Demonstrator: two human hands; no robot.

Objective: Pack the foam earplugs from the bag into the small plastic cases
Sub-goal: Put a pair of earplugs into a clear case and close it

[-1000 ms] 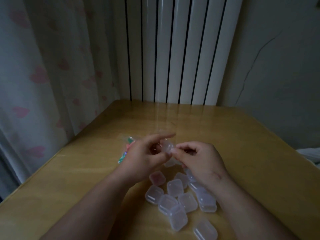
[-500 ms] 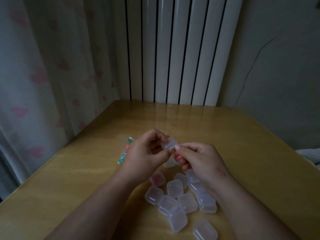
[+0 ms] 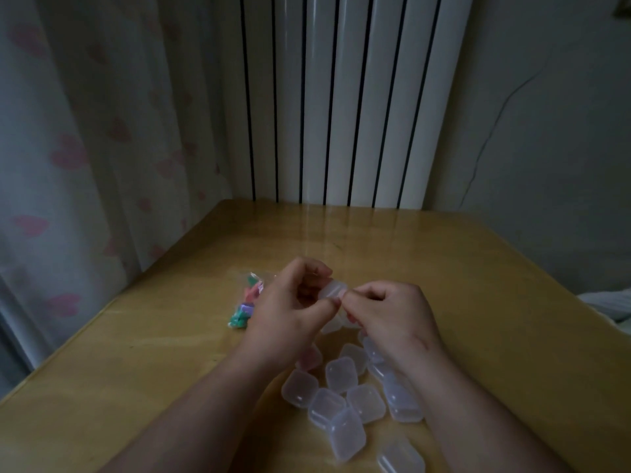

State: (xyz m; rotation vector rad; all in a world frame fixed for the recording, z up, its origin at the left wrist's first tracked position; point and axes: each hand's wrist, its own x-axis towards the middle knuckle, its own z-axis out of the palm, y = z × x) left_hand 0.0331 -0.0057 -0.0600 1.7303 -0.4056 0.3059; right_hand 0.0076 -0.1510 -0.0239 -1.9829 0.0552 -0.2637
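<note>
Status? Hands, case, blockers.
Hands: left hand and right hand both pinch one clear case above the table. The earplug bag lies beside the left hand. Below the wrists, loose cases piled; nothing blocking.

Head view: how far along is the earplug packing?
Done: a pink-tinted case by the left wrist, perhaps filled. In hand: left hand and right hand both grip a clear case. Left: the bag holds coloured earplugs; the pile of cases looks empty.

Wooden table sitting in a room corner, w/ a white column radiator standing just behind its far edge. Sheer curtain w/ pink hearts hanging at left. Thin crack running down the grey wall at right.
</note>
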